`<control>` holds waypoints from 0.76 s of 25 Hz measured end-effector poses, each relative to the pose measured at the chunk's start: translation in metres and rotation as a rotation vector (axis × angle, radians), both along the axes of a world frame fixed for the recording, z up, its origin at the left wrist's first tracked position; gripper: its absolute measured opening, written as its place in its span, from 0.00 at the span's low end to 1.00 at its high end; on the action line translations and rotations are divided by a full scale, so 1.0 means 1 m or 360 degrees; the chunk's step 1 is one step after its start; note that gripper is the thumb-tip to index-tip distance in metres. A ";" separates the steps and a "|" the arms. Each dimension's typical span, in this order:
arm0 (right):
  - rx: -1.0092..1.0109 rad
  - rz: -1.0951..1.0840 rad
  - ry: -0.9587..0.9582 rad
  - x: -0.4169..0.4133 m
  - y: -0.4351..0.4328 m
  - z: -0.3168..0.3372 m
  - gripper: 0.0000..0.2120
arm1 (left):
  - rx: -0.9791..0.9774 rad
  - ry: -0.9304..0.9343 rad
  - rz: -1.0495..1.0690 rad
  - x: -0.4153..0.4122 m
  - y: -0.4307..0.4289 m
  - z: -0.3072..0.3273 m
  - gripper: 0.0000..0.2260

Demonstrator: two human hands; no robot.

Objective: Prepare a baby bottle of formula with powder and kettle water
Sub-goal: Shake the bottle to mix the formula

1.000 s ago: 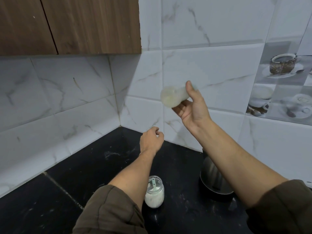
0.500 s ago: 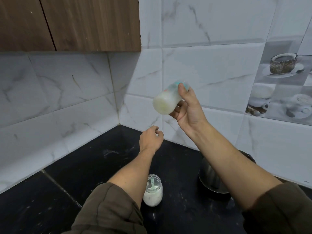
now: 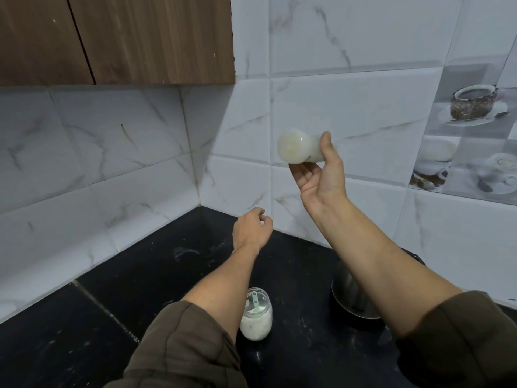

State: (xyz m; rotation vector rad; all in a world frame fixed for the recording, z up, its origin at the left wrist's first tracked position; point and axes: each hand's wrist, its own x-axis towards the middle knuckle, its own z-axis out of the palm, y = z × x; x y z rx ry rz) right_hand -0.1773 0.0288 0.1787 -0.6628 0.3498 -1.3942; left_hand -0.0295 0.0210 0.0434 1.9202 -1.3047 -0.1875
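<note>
A black, dusty worktop [image 3: 112,317] runs into a corner of white marbled wall tiles [image 3: 112,141], with a wooden cabinet [image 3: 126,37] overhead and a coffee-cup picture tile [image 3: 472,130] at the right. Up against the tiles, the right hand [image 3: 321,175] holds the milky baby bottle [image 3: 299,148] on its side, thumb and fingers wrapped round it. The left hand [image 3: 251,229] hovers lower, its fingers loosely curled on nothing. On the worktop stand a powder jar [image 3: 256,317] and, to its right, a steel kettle [image 3: 352,298].
</note>
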 end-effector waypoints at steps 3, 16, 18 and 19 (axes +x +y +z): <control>-0.0199 0.0138 0.0312 -0.001 0.010 -0.002 0.30 | 0.0016 0.0004 0.0000 0.003 -0.002 -0.002 0.19; -0.0766 0.0052 0.0877 -0.020 0.010 -0.012 0.37 | 0.0050 0.0016 -0.0003 0.003 0.002 -0.002 0.18; -0.0876 -0.0004 0.0857 -0.022 0.015 -0.009 0.38 | 0.0043 0.0011 -0.0027 -0.001 0.004 -0.002 0.18; -0.0802 -0.0121 0.0719 -0.020 0.016 -0.006 0.38 | 0.0043 0.0020 -0.0032 -0.001 0.004 -0.002 0.18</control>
